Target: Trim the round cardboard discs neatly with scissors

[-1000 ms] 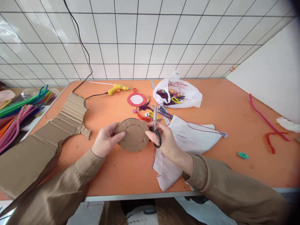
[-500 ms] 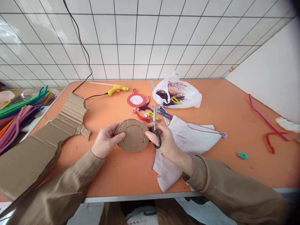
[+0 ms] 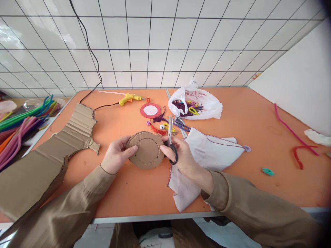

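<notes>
At the far left lies a bundle of green, pink, orange and blue strands (image 3: 23, 124), just beside the counter (image 3: 124, 193). A large sheet of brown cardboard (image 3: 51, 151) with a ragged right edge rests over the counter's left side. Beyond it is a yellow glue gun (image 3: 129, 99), its nozzle to the right and its dark cord leading left.

The left hand (image 3: 117, 155) grips the left edge of a cardboard disc (image 3: 147, 156), thumb on top; the disc is held above the near middle of the counter, with 1 smaller circle lined inside its rim. Far of the disc lie a red ring with a white centre (image 3: 150, 110), 2 small bells, pink (image 3: 148, 123) and white (image 3: 162, 126), and a red tassel (image 3: 158, 130).

The right hand (image 3: 182, 155) pinches the disc's right edge and also holds black-handled scissors (image 3: 170, 132), blades pointing far. Far right of them sits a white plastic bag (image 3: 209, 108); a white cloth (image 3: 214, 151) lies partly under the right hand. At right are a small teal coil (image 3: 268, 171), a pink strand (image 3: 292, 127) and a red strand (image 3: 297, 158).
</notes>
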Motion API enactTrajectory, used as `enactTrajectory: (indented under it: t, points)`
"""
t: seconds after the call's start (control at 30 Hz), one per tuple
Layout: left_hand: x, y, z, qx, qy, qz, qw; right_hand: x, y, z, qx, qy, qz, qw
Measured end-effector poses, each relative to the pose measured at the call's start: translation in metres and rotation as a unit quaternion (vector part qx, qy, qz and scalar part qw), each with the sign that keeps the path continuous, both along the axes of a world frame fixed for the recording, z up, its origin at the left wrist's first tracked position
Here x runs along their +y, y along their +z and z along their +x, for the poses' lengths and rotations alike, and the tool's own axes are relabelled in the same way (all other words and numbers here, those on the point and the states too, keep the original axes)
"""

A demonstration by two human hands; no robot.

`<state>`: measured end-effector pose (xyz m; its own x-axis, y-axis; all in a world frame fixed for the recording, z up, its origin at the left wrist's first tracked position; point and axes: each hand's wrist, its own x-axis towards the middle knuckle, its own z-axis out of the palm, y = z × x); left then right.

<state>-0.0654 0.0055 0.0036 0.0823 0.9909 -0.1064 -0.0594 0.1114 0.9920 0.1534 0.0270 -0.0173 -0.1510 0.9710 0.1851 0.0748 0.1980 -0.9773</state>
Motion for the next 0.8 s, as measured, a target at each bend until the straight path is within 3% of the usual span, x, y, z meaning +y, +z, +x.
enactTrajectory:
  t: [0.33,0.53,0.8]
  points:
    - [0.002,-0.009,-0.002,-0.010,0.014,-0.002,1.000,-0.005,0.012,-0.001,-0.008,0.008,-0.008,1.000]
    - [0.003,-0.003,-0.001,-0.027,0.038,-0.022,0.999,-0.006,0.012,0.000,-0.001,0.021,-0.016,1.000]
    - [0.004,-0.006,-0.004,-0.034,0.061,-0.015,0.997,-0.004,0.009,-0.001,0.051,0.004,-0.105,0.993]
